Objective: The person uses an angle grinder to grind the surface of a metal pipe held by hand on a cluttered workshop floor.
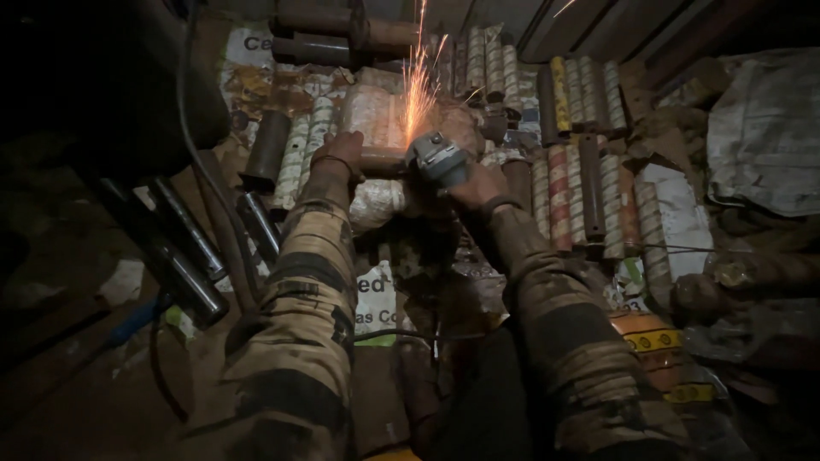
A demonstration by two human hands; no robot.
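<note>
The fingers of the right hand are wrapped around the grey body of an angle grinder, which is held low over the work. The fingers of the left hand are closed down on a short metal pipe, which is pinned against the floor just beside the grinder's head. A spray of orange sparks is thrown upward and away from the point where the grinder meets the pipe. Both forearms are covered by dirty, striped sleeves.

Under the pipe, pale printed sacks are spread on the floor. Around the work, many cylindrical pieces wrapped in patterned paper are laid side by side in rows, to the right and beyond the hands. Darker bare pipes are seen at the top, and shiny steel rods lie to the left in shadow. A dark cable is draped across the left side.
</note>
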